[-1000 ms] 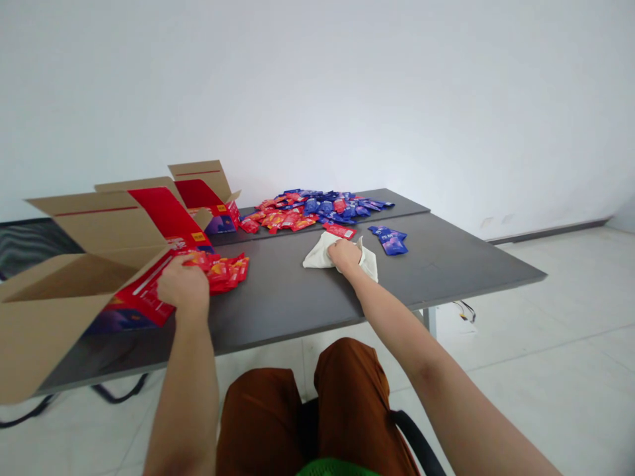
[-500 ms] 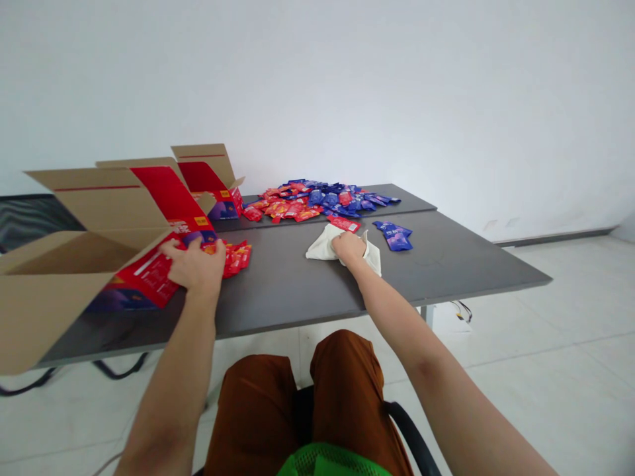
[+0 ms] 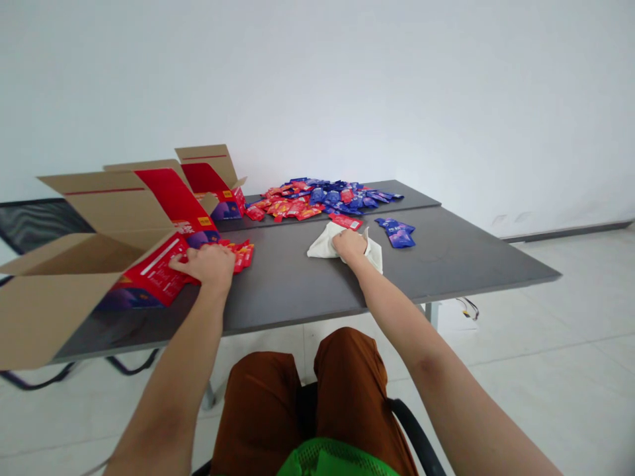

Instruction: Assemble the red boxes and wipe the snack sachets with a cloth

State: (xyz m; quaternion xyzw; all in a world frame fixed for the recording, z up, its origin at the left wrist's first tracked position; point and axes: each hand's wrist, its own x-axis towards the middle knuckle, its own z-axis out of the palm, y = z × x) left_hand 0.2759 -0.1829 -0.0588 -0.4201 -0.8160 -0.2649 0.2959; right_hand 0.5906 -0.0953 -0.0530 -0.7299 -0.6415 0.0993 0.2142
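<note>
My left hand [image 3: 211,263] is over a small group of red packets [image 3: 243,254] beside the nearest open carton [image 3: 161,270]. One finger stretches toward the carton's red side; the others bend down onto the packets, their tips partly hidden. I see no packet lifted in that hand. My right hand [image 3: 348,244] is closed on a white cloth [image 3: 325,243] lying crumpled on the grey table [image 3: 278,291]. Just behind the cloth is a single red packet [image 3: 346,221]. To its right lie blue packets [image 3: 398,233], overlapping each other.
A large heap of red packets [image 3: 292,209] and blue packets [image 3: 342,197] lies along the table's back, near the wall. Another open carton [image 3: 229,201] stands behind the nearest one, its flaps raised. A black chair armrest [image 3: 414,430] is beside my right leg.
My left hand has shifted right, off the carton's edge and onto the red packets, with its fingers more bent. My right hand stays on the cloth. The view has turned slightly.
</note>
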